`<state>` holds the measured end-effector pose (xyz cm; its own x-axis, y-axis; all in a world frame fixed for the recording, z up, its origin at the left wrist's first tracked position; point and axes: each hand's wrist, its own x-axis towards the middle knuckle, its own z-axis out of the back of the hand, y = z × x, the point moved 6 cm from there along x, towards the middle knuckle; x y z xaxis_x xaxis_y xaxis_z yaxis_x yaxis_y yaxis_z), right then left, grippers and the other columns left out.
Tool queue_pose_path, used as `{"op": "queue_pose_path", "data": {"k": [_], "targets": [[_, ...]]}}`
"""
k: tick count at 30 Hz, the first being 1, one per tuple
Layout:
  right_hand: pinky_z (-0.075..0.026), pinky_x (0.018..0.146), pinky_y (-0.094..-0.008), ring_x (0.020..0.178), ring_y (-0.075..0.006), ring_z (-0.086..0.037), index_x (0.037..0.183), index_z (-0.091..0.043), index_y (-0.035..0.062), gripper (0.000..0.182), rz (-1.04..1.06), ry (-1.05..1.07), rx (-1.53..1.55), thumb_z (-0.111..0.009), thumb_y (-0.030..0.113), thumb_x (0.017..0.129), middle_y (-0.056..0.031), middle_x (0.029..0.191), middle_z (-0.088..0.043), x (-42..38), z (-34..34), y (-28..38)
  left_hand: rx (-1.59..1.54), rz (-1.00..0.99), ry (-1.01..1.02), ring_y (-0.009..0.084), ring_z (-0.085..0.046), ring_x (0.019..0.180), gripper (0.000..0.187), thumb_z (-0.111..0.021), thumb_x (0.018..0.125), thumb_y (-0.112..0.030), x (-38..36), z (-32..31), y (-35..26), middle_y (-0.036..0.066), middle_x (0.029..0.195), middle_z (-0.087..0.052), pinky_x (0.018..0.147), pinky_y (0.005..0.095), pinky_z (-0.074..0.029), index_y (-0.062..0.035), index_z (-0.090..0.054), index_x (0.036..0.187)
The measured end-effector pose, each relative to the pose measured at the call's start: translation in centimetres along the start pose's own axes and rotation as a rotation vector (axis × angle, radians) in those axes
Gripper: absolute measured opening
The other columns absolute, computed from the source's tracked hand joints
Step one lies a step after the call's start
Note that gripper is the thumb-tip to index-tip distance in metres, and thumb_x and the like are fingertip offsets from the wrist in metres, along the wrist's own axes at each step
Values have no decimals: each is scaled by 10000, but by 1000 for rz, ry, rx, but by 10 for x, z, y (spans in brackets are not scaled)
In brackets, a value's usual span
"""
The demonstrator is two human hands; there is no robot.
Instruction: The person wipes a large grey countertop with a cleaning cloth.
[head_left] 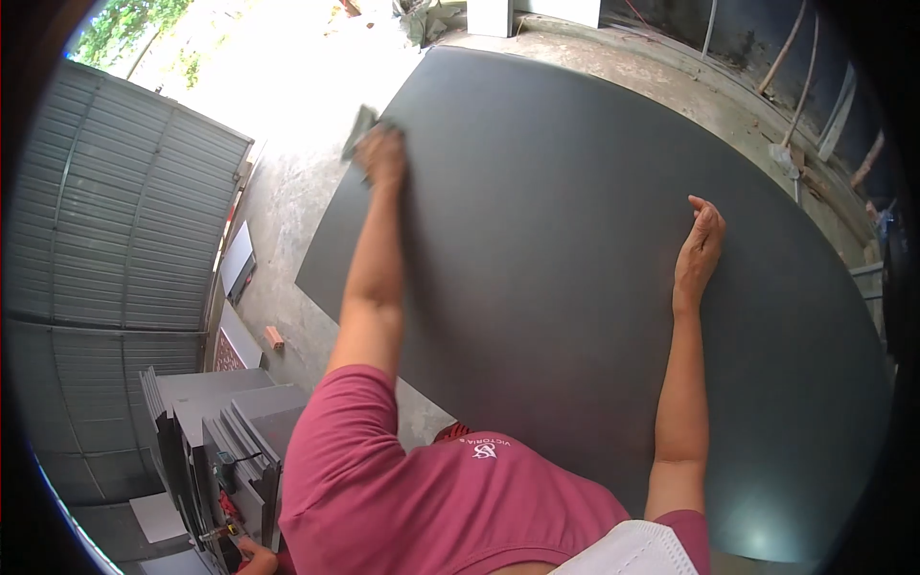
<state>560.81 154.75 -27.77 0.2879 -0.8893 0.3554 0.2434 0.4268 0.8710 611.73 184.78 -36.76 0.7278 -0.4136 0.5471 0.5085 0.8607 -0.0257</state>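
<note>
A large dark grey panel (546,230) fills the middle of the view. My left hand (383,155) is at its upper left edge, closed on a grey-green cloth-like item (359,134); both are blurred, and the item sticks out past the edge. Over the right part of the panel, my right hand (701,241) rests on or just above the surface, its fingers loosely bent and nothing visible in it. Whether the palm touches the panel I cannot tell.
Stacked grey boards (240,431) stand at the lower left, where another person's hand (257,556) is beside a red and yellow tool (228,522). A brick (275,337) lies on the concrete floor (305,216). A corrugated metal gate (125,211) is at the left; poles (784,48) lean at the upper right.
</note>
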Motion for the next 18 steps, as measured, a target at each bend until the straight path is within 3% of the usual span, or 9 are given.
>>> {"op": "queue_pose_path", "data": {"k": [1,3,4,5,8,11,13,15,18], "targets": [[-453,846,-337,969,-197,-549,1004,-624,100,482,2,1,-12,-290,447,977,-50,1041,-562,1,0,-2,-34,108,42,353,-486,1096,367,-448,880,-343,-25,74,5,152,1149,-566,904,474,-374,-86,-576,1109],[-452,844,-337,961,-193,-551,1002,-625,98,478,-4,-2,-21,-293,442,978,-50,1035,-568,0,-1,-3,103,57,-49,331,-564,975,383,-450,894,-344,-72,60,115,174,1052,-598,828,441,-433,-45,-576,1096],[-457,841,-337,949,-191,-556,997,-626,99,479,-1,-2,-27,-293,442,978,-49,1034,-570,1,-1,-3,36,304,75,344,-548,1008,382,-454,898,-321,-99,110,102,176,1050,-596,866,457,-413,-35,-548,1133],[-462,838,-338,937,-189,-561,992,-628,99,481,1,5,-36,-292,443,977,-49,1033,-571,1,-1,-4,27,264,-8,360,-529,1035,364,-454,909,-276,-124,136,94,185,1068,-584,910,475,-383,-32,-513,1172],[-434,943,-353,1094,-248,-530,1056,-606,90,499,-55,80,-43,-294,469,968,-78,1133,-532,1,-2,-8,-108,88,112,377,-498,1063,345,-462,918,-242,-183,189,10,211,1114,-538,955,503,-338,-27,-492,1186],[-433,937,-354,1101,-255,-527,1057,-607,96,514,-38,98,-99,-286,486,964,-83,1145,-526,-1,-4,-7,-331,-273,215,417,-417,1160,399,-585,829,-131,-223,234,-137,232,1175,-490,1008,561,-268,-23,-456,1190],[-452,879,-350,1020,-234,-549,1017,-622,100,510,-1,60,-105,-284,478,967,-70,1091,-546,-2,-5,-5,-519,-379,259,405,-363,1231,496,-666,774,-208,-250,244,-221,210,1223,-440,1022,556,-260,-74,-456,1204],[-471,820,-346,939,-213,-571,977,-637,104,510,27,11,-115,-281,470,971,-58,1036,-565,-1,-2,-3,-752,-533,346,397,-326,1267,444,-671,771,-196,-245,250,-282,197,1225,-461,1028,554,-254,-82,-518,1171],[-470,826,-346,944,-207,-567,976,-637,106,496,9,18,-113,-291,461,972,-52,1031,-566,-3,-2,-2,-791,-538,319,394,-325,1269,446,-661,784,-217,-194,219,-312,211,1244,-455,1034,537,-252,-72,-520,1182]]}}
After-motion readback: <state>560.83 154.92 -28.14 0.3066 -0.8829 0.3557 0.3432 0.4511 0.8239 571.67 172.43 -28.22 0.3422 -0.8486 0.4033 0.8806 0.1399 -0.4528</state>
